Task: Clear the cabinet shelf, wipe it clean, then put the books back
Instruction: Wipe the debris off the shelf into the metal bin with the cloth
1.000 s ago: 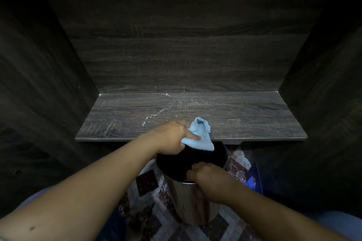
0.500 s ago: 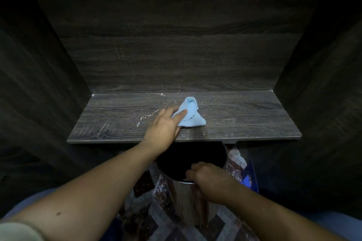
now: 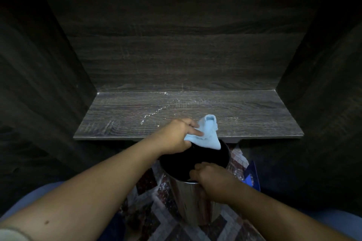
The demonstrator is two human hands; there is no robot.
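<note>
Left hand (image 3: 174,136) pinches a bunched light-blue cloth (image 3: 208,135), thumb laid across the fabric and the other fingers curled under it. The cloth hangs at the front edge of the shelf (image 3: 117,115). Its upper tip shows against the shelf board and its lower corner droops over the far rim of a metal bin (image 3: 195,201). Whether the cloth touches the shelf edge cannot be told.

Right hand (image 3: 212,179) grips the bin's near rim, with fingers hooked over the lip and fingertips lost in the dark inside. The bin interior is black and its contents cannot be made out. Its shiny side shows blurred reflections only, with no legible label.

The bin stands on a patterned tiled floor (image 3: 148,182) just below the shelf front, partly under it.

The shelf board is dark wood-grain, with a trail of white specks (image 3: 154,113) running from mid-board toward the back, near the cloth. The back panel (image 3: 176,45) and both side walls are the same dark wood, and the upper part fades into shadow.

A blue object (image 3: 251,177) sits on the floor right of the bin, half hidden by the bin and the cabinet wall. It cannot be identified and its markings are too small to read.

A pale sleeve (image 3: 11,235) is cut off at the bottom-left corner. Both forearms are cut by the frame.
</note>
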